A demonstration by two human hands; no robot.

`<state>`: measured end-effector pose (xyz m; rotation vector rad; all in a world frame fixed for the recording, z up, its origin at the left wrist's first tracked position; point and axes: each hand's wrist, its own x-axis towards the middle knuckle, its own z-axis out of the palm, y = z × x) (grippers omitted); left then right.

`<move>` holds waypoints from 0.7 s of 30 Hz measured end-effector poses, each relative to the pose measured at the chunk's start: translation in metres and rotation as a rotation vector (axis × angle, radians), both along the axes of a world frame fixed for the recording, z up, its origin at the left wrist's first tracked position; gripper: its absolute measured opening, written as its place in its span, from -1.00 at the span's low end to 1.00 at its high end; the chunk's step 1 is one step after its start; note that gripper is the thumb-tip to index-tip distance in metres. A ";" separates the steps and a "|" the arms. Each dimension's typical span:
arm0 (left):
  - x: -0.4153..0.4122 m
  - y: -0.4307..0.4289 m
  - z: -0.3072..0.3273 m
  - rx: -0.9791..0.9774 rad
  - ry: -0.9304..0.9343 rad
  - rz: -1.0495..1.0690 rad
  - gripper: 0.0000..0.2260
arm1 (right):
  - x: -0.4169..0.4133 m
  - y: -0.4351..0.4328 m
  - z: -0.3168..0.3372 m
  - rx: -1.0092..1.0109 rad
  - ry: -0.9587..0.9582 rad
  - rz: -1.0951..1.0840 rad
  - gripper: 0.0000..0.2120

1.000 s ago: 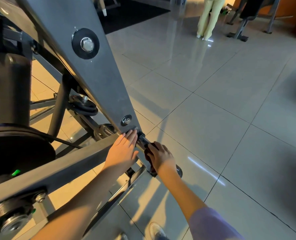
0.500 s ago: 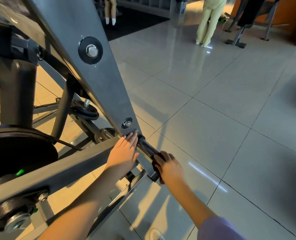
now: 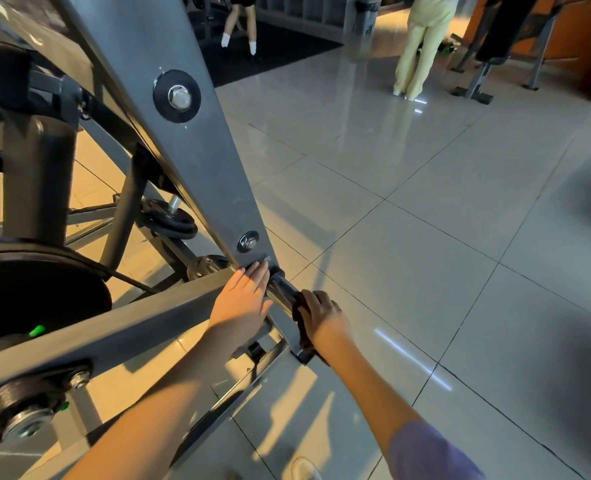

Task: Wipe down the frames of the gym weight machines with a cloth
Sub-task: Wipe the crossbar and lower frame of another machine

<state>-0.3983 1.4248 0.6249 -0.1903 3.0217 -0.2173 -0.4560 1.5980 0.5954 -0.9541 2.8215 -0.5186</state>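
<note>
weight machine frame [image 3: 190,161] fills the left half of the view: a broad grey diagonal plate descends to a lower corner, where it meets a rising grey beam [image 3: 114,327]. a black weight plate [image 3: 38,292] sits behind the beam at the left edge. from the lower corner of the frame a short chrome bar [image 3: 282,292] projects over the tiled floor [image 3: 425,237]. its long axis runs down and to the right, away from the frame joint.

left hand [image 3: 242,303] lies flat on the beam end at that corner, fingers straight and together, fingertips touching the foot of the diagonal plate. it holds nothing and appears to brace.

right hand [image 3: 323,318] is on the outer part of the chrome bar, fingers curled over it, with a dark cloth [image 3: 301,322] bunched under the palm and trailing toward the bar's end fitting.

the exposed bright section of bar lies just up and left of the right fingers, between the two hands, so the right hand is nearer. judgement: the next stroke calls for sliding the cloth along the bar axis toward the left hand.
</note>
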 end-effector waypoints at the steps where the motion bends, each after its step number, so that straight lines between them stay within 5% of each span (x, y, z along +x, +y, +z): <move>1: 0.001 0.000 -0.001 0.029 0.000 0.009 -0.43 | 0.004 0.009 -0.002 0.024 -0.031 -0.002 -0.56; 4: 0.001 -0.002 -0.003 0.086 0.027 0.032 -0.42 | 0.026 0.054 -0.015 0.083 0.021 0.074 -0.34; 13: 0.001 0.006 -0.006 0.077 0.038 0.070 -0.42 | 0.007 0.021 -0.007 0.039 0.029 0.042 -0.60; 18: 0.001 0.011 -0.003 0.109 0.041 0.111 -0.42 | 0.017 0.045 -0.011 0.211 -0.006 0.137 -0.32; 21: 0.003 0.015 -0.002 0.128 0.063 0.139 -0.42 | 0.023 0.057 -0.015 0.238 0.020 0.161 -0.36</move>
